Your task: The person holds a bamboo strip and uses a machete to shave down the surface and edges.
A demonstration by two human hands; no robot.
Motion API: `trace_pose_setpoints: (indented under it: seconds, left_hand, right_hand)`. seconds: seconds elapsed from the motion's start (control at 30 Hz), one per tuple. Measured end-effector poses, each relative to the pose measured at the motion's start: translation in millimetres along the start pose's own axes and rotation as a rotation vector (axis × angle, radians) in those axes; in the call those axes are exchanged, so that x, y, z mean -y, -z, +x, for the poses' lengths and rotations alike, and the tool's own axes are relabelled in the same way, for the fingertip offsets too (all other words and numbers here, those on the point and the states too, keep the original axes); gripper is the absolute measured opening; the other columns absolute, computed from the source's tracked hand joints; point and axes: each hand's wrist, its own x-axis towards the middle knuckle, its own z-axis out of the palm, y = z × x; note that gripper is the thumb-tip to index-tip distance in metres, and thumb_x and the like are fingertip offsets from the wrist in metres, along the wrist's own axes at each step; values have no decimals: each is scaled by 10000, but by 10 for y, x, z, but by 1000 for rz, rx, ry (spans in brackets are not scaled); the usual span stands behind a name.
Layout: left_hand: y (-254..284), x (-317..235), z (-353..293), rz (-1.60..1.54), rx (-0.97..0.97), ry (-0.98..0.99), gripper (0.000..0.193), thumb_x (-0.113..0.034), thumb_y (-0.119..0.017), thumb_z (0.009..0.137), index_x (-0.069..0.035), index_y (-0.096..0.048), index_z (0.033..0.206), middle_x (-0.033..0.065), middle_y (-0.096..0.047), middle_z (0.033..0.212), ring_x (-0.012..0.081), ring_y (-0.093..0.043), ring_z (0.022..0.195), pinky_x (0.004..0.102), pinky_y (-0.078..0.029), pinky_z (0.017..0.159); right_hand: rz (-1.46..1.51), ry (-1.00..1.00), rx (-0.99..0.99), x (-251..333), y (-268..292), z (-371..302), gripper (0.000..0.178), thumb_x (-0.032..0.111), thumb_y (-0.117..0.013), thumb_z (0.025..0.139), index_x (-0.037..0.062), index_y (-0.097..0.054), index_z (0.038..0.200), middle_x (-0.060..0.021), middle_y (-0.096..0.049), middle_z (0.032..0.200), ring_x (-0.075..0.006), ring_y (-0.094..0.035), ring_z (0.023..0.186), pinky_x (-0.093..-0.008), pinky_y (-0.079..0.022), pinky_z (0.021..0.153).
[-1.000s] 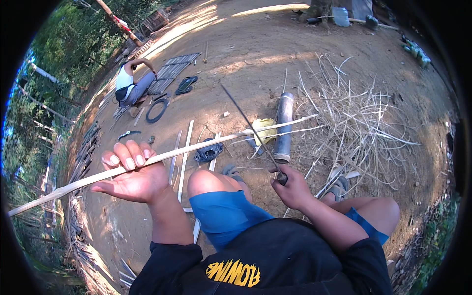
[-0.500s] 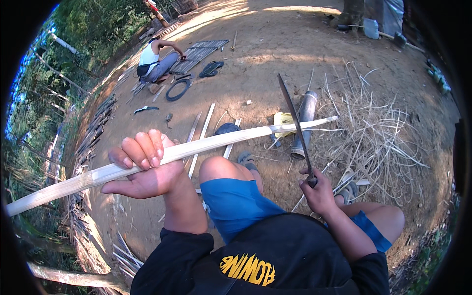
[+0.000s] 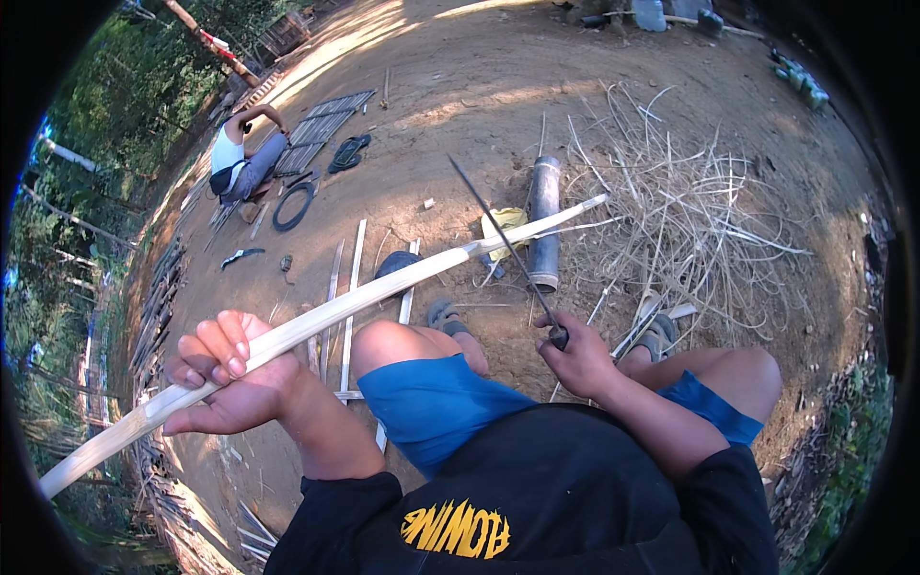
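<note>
My left hand (image 3: 240,379) is closed around a long pale bamboo strip (image 3: 369,295), which slants from the lower left up to the right across my lap. My right hand (image 3: 580,359) grips a machete (image 3: 496,228) by its dark handle. The thin blade points up and to the left, its middle crossing the strip in the picture; whether they touch I cannot tell. Beyond the strip's far end a dark bamboo tube (image 3: 545,206) lies on the ground, beside a yellow cloth or bag (image 3: 500,230). The strip hides part of both.
A tangled heap of thin shavings (image 3: 680,206) spreads to the right. Split strips (image 3: 353,287) lie by my left knee. At the far left a person (image 3: 244,163) sits beside a slatted panel (image 3: 326,125), near a black coil (image 3: 293,206) and sandals (image 3: 349,153).
The whole view has shifted, with the background moving left. My left hand sits lower and the strip slants more steeply. The machete's blade leans further left and appears more edge-on.
</note>
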Motion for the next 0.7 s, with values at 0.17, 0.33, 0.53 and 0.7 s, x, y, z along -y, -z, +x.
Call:
trace_pose_setpoints:
  seconds: [0.17,0.33,0.53,0.7]
  left_hand:
    - [-22,-12,11,37,-10,53,576,-677,-631,763,-121,-518,667,-43,-428,527,65,-408,439,187,-320,450]
    - [-29,-5,18,13,35,92,590,-696,-593,784,-124,-494,679,-45,-417,530,66,-395,446,199,-306,458]
    - [-19,14,21,73,16,56,571,-678,-587,810,-118,-500,744,-36,-418,560,72,-401,470,209,-312,489]
    - [-106,41,-5,87,110,106,544,-647,-622,806,-136,-447,746,-49,-404,555,65,-409,472,213,-332,505]
  right_hand:
    - [-17,113,74,63,-73,104,316,180,-643,828,43,-603,1110,-173,-648,811,-320,-649,770,-411,-498,705]
    - [-84,234,150,335,-77,116,314,207,-627,811,50,-588,1080,-210,-657,838,-416,-634,834,-492,-500,744]
    - [-138,333,203,427,-97,134,382,241,-621,846,82,-522,1180,-207,-655,908,-411,-629,870,-488,-496,741]
    - [-97,344,173,400,-61,151,385,244,-638,839,68,-540,1167,-209,-653,885,-411,-632,852,-483,-501,731]
